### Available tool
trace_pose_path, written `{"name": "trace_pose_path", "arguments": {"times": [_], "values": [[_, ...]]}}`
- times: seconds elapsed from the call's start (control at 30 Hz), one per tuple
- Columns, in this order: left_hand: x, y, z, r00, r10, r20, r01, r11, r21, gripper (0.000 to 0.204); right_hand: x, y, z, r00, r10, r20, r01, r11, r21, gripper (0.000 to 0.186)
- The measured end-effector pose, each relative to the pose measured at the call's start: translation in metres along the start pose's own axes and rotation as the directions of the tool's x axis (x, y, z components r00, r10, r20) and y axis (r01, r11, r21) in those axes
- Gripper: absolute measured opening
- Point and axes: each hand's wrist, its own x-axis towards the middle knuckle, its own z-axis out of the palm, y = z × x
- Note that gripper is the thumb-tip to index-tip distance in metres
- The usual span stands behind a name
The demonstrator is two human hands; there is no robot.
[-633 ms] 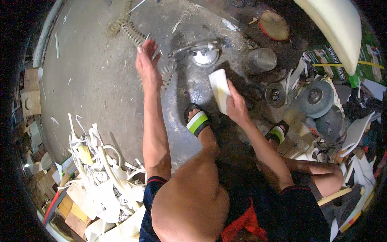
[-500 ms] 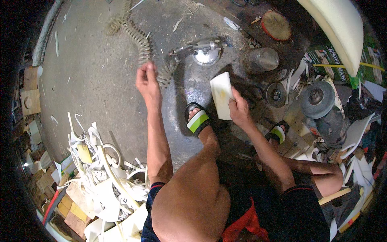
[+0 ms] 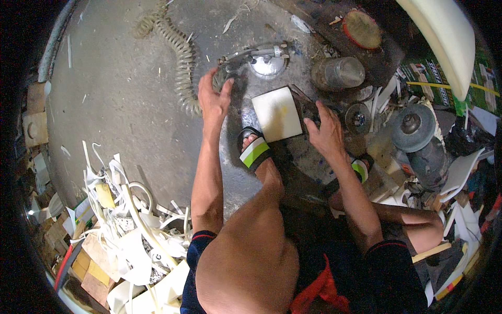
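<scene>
Cream slab [image 3: 277, 114] loose, right hand [image 3: 327, 131] just beside it, left hand [image 3: 213, 100] by coiled hose [image 3: 184, 55], both grips kinda spread

The cream panel [image 3: 453, 49] is cut off above.

The pale slab [image 3: 277, 114] looks smooth and matt — the coiled hose [image 3: 184, 65] plastic, the floor [image 3: 115, 104] rough.

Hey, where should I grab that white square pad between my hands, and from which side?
I'd take the white square pad by its right edge, from the right, pinched by the right hand. Its broad, flat face is up, that hand is open beside this edge, and a sandal crowds its lower left corner.
</scene>
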Motion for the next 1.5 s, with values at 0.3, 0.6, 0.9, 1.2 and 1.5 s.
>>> {"name": "trace_pose_path", "arguments": {"times": [0.3, 0.6, 0.9, 1.2, 1.5], "values": [[0.021, 0.023, 0.014, 0.979, -0.102, 0.177, 0.128, 0.981, -0.143, 0.04, -0.001, 0.003, 0.018, 1.0, -0.001, 0.01, 0.0, 0.996, 0.09, 0.054], [0.026, 0.015, 0.004, 0.998, -0.015, 0.059, 0.04, 0.895, -0.445, 0.038, 0.003, -0.003, 0.017, 0.999, -0.018, 0.051, 0.01, 0.989, 0.146, 0.051], [0.029, 0.009, -0.007, 0.983, -0.041, 0.181, 0.134, 0.832, -0.538, 0.034, 0.014, -0.024, 0.015, 0.993, -0.024, 0.119, -0.009, 0.965, 0.263, 0.048], [0.016, 0.04, 0.009, 0.979, 0.086, -0.188, -0.101, 0.992, -0.075, 0.106, 0.014, -0.021, 0.031, 0.993, -0.078, 0.094, 0.052, 0.966, 0.253, 0.048], [0.017, 0.046, 0.051, 0.984, -0.141, -0.113, 0.153, 0.983, 0.102, 0.062, 0.005, -0.024, 0.035, 0.993, -0.079, 0.091, 0.052, 0.964, 0.262, 0.048]]}}
